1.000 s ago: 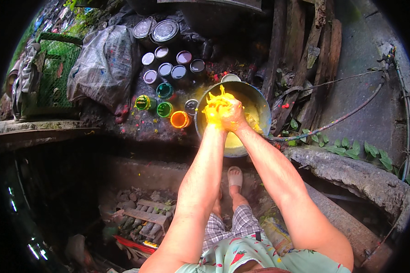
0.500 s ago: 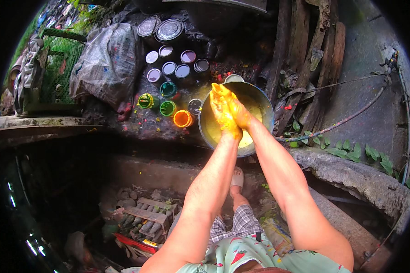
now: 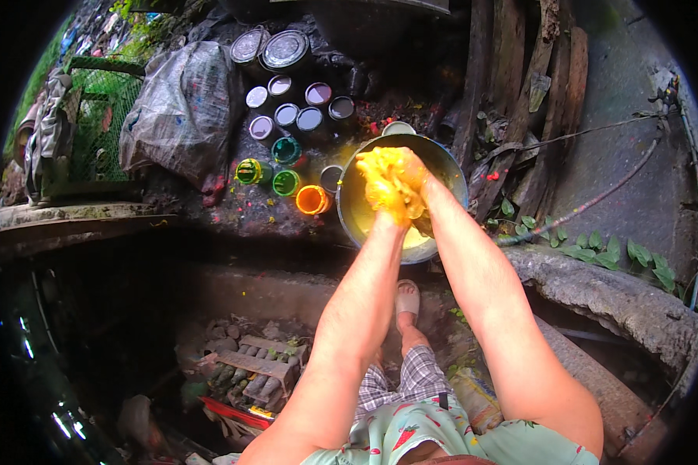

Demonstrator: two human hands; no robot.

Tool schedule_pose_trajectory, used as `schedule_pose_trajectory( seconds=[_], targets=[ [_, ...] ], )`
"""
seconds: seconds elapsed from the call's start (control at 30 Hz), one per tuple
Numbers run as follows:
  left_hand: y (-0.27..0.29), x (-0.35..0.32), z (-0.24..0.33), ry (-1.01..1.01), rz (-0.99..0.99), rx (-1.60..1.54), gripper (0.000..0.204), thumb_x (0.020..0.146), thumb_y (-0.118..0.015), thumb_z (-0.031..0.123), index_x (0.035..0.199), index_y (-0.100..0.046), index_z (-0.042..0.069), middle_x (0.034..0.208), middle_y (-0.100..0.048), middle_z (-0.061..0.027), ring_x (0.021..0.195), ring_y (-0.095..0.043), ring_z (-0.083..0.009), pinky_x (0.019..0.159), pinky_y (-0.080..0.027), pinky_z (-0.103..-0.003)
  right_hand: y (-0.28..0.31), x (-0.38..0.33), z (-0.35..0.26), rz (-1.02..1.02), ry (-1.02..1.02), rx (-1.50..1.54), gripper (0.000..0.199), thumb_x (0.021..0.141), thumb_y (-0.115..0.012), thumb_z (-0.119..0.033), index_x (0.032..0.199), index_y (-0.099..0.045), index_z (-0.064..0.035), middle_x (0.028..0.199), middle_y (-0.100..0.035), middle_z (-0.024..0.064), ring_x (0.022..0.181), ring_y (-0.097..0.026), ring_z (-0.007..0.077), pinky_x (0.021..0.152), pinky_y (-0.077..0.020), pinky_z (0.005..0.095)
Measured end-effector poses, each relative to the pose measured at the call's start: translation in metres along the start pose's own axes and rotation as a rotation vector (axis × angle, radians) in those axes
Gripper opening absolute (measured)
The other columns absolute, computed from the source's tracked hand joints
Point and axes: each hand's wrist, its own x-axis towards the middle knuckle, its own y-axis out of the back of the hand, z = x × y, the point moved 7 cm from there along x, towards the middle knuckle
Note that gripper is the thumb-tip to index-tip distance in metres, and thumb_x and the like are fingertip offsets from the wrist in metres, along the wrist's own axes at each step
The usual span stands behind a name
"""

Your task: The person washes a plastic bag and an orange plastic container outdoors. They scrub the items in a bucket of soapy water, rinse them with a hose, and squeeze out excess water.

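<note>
Both my hands are coated in bright yellow and clasped together over a wide metal pot (image 3: 460, 174). My left hand (image 3: 381, 184) is closed, its fingers bent into the yellow mass. Pressed against it from the right, my right hand (image 3: 413, 174) is closed too. The coating hides whether a wet lump lies between the palms. Pale yellow liquid or paste (image 3: 419, 239) shows inside the pot below my wrists. Just left of the pot stands an open can of orange paint (image 3: 312, 200), with a small grey-topped can (image 3: 331, 179) beside it.
Left of the pot stand cans of green paint (image 3: 286, 184) and several pale-topped cans (image 3: 309, 118). Two large lidded cans (image 3: 285, 49) stand farther back. A grey sack (image 3: 180, 112) lies at left, wooden planks (image 3: 512, 70) at right. A concrete ledge (image 3: 597, 298) borders the near right.
My hands, earlier stretched out palm to palm, are now bent and bunched together over the pot. The cans and pot have not visibly moved.
</note>
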Motion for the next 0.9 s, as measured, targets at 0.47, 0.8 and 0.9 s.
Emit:
schedule_pose_trajectory(
  seconds=[0.47,0.8,0.9],
  targets=[
    [0.036,0.021,-0.003,0.427,-0.227,-0.072,0.032,0.111,-0.055,0.042,0.109,-0.072,0.016,0.109,-0.073,-0.0028,0.102,-0.071,-0.0229,0.095,-0.059,-0.038,-0.044,-0.075,-0.037,0.296,0.394,-0.397,0.037,0.094,-0.07,0.001,0.13,-0.077,-0.0025,0.121,-0.079,0.0169,0.115,-0.073,0.029,0.104,-0.0569,0.0374],
    [0.002,-0.046,0.0,-0.034,0.146,0.128,0.059,0.114,-0.044,0.06,0.139,-0.065,0.011,0.136,-0.07,-0.007,0.121,-0.068,-0.0254,0.106,-0.055,-0.042,-0.008,-0.067,-0.036,0.771,0.164,-0.931,0.026,0.095,-0.071,-0.029,0.107,-0.08,-0.0093,0.097,-0.081,0.0172,0.093,-0.079,0.0384,0.083,-0.0633,0.0478],
    [-0.001,-0.05,-0.009,-0.004,0.056,0.153,0.061,0.115,-0.043,0.059,0.15,-0.057,0.011,0.144,-0.064,-0.0094,0.131,-0.063,-0.0267,0.114,-0.049,-0.043,-0.016,-0.052,-0.045,0.674,0.163,-1.136,0.026,0.096,-0.066,-0.033,0.107,-0.081,-0.0144,0.104,-0.081,0.015,0.101,-0.077,0.0385,0.085,-0.0617,0.0509]
  ],
)
